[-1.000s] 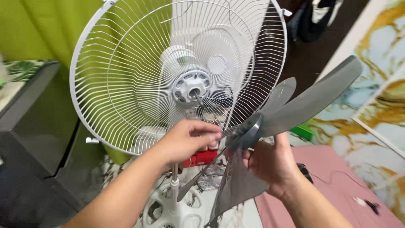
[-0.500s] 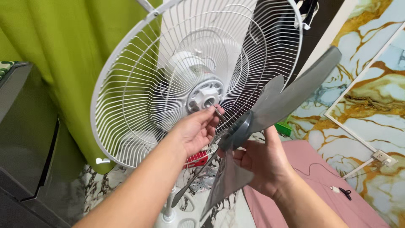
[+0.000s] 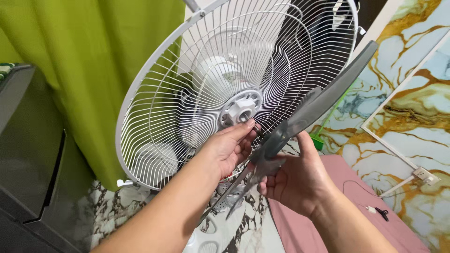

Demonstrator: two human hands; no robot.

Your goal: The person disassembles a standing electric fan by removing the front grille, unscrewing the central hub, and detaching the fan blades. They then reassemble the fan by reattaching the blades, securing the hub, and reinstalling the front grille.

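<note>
Room: marbled gold-and-blue wall panels (image 3: pixel 412 93) stand right of the fan grille, a green curtain (image 3: pixel 89 65) hangs left of it, and a dark cabinet (image 3: pixel 28 159) sits further left.
Floor: black-and-white marbled tile (image 3: pixel 243 229) shows below the grille; a pink mat (image 3: pixel 356 197) lies to its lower right with a thin black cable (image 3: pixel 370 208) on it.
Fan grille: white wire rear guard (image 3: pixel 154 117), tilted back, with the white motor housing (image 3: pixel 215 75) behind its middle.
Hub: white ribbed nut and shaft mount (image 3: pixel 239 108) at the grille's centre.
Fan blade: translucent grey blade set (image 3: pixel 318 103), held just right of the hub and apart from it, one blade reaching up past the grille's right rim.
Left hand: left hand (image 3: pixel 229 147) is loosely curled, fingertips touching the hub's lower edge; whether it grips anything I cannot tell.
Right hand: right hand (image 3: pixel 295 180) is wrapped around the blade set's central boss from below, thumb up along it.
</note>
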